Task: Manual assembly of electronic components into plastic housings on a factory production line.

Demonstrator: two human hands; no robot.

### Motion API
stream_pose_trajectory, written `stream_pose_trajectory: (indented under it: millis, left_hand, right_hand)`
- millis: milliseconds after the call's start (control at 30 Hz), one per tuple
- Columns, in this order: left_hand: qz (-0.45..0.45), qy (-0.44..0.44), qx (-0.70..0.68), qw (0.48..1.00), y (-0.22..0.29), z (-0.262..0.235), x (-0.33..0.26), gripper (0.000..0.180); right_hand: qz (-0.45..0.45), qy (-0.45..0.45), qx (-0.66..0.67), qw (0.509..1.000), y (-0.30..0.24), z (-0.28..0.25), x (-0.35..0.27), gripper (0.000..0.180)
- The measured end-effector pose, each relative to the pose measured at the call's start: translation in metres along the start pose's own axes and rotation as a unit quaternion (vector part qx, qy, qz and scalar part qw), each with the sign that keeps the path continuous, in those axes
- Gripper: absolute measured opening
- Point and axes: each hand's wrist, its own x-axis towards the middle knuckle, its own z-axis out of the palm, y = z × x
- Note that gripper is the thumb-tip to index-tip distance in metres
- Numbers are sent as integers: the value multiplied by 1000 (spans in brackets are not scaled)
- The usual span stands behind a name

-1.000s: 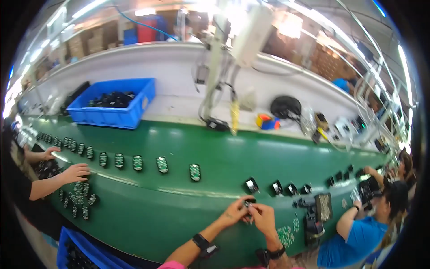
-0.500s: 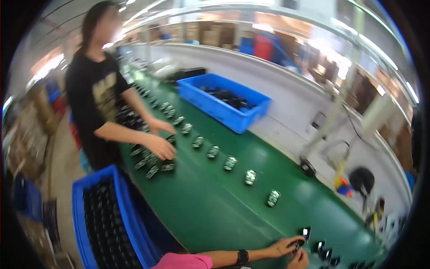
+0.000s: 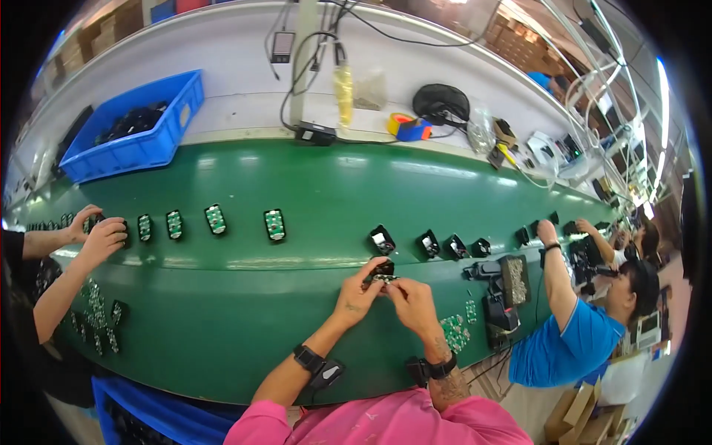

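Above the middle of the green bench (image 3: 311, 311), my left hand (image 3: 354, 300) grips a small black plastic housing (image 3: 383, 268) tilted between its fingers. My right hand (image 3: 415, 302) pinches a small green circuit board (image 3: 386, 279) at the housing's near edge; the fingers partly hide both. Just beyond my hands stands an open black housing (image 3: 382, 240) with a whitish piece inside. More such housings (image 3: 429, 243) line up to its right. Leftward runs a row of housings with green boards in them (image 3: 274, 225). A heap of loose green boards (image 3: 455, 334) lies beside my right forearm.
A co-worker's hands (image 3: 104, 236) hold a dark piece at the left, near a pile of boards (image 3: 95, 315). Far left sits a blue bin (image 3: 122, 152). Right of me are black devices (image 3: 501, 313) and a speckled block (image 3: 515, 280). Another co-worker in blue (image 3: 571, 334) reaches in.
The view has swung to the right, bringing my hands to the middle and the right-hand co-worker into sight. Both my hands stay together at the small parts. The left co-worker's hands have moved to the housing row.
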Motion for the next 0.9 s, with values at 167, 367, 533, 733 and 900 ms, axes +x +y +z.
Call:
stream_pose_trajectory:
  millis: [167,367,533,733,900]
  left_hand:
    - [-18,-29,19,999,-5,8,-5,44]
    - [34,-36,105,993,-6,3,-9,43]
    - [40,-52,177,982,-7,3,-5,44]
    - [142,-9,282,949,-2,2,-4,44]
    - [133,1,286,949,-12,14,-7,41]
  right_hand:
    - [28,-35,7,999,4,-11,-8,14]
    - [30,-65,5,997,13,-9,-5,15]
    - [42,-61,-3,997,22,-7,-1,17]
    - [9,-36,1,999,28,4,-1,20]
    - [-16,-37,-43,998,44,5,-2,22]
